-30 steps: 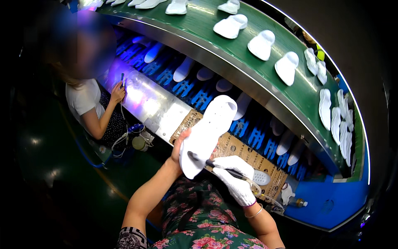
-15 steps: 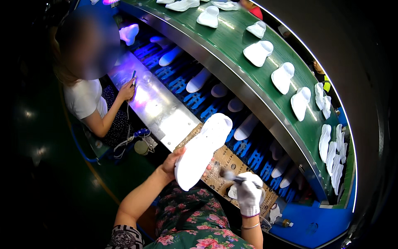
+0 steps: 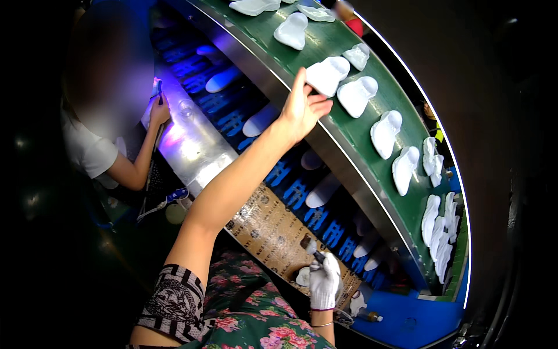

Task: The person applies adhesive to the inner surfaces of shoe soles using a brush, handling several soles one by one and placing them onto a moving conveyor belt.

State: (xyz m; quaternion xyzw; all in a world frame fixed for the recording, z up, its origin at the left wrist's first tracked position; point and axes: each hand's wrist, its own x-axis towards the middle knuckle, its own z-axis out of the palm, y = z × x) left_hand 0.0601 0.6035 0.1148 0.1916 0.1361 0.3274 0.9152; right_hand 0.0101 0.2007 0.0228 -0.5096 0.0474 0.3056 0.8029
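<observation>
My bare left hand (image 3: 301, 113) reaches over the near metal edge of the green conveyor belt (image 3: 325, 43), its fingers apart. Right at its fingertips lies a white shoe sole (image 3: 330, 74) on the belt; whether the fingers still touch it I cannot tell. In a white knitted glove, my right hand (image 3: 324, 280) grips a brush (image 3: 310, 244) by its dark handle. The bristles sit over the printed brown cardboard (image 3: 270, 230) on the ledge in front of me. Beside the glove is a small white container (image 3: 303, 277).
More white soles (image 3: 385, 134) lie along the belt, bunched at its right end. Below it, blue racks (image 3: 296, 195) carry pale soles under purple light. A co-worker's hand (image 3: 159, 109) holds a thin tool at the left. A small bottle (image 3: 369, 316) lies on the blue surface at lower right.
My left hand has moved up and away from me, and the white sole it held is now on the belt. My right hand still holds the brush. The view has shifted slightly.
</observation>
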